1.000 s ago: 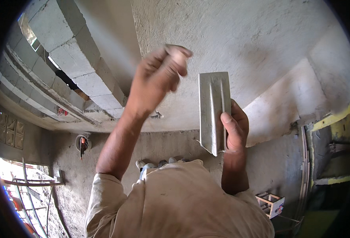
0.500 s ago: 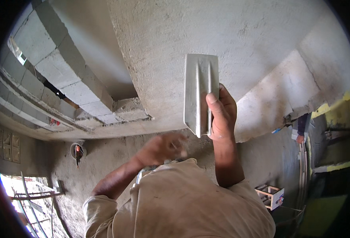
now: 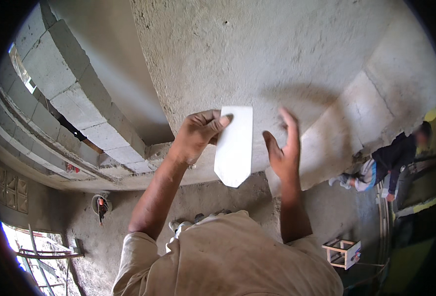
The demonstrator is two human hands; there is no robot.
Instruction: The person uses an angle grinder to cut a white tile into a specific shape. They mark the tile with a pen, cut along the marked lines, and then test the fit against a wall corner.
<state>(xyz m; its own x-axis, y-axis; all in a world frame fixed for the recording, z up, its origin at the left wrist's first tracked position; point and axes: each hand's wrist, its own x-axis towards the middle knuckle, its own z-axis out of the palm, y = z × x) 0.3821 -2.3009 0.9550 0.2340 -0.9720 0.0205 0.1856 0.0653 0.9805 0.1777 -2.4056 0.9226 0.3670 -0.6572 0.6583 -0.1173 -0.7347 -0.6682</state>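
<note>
In front of the rough grey plastered wall (image 3: 316, 49), my left hand (image 3: 198, 135) grips a plastering float (image 3: 235, 153) by its upper left edge, thumb over the front. The float is a long pale plate with a pointed lower end, its smooth flat face turned up. To the right of it my right hand (image 3: 284, 150) holds nothing. Its thumb and fingers are spread, the fingertips a little blurred, apart from the float.
Grey concrete blocks (image 3: 79, 93) run along the left. A bucket (image 3: 102, 203) with tools stands at lower left, near metal bars (image 3: 45, 254). At right another person in a dark top (image 3: 395, 158) bends over. A small wooden frame stool (image 3: 342, 252) stands lower right.
The float has passed from my right hand to my left, turned from ribbed back to smooth face, and moved lower. My right hand has opened. The other person has come further into view.
</note>
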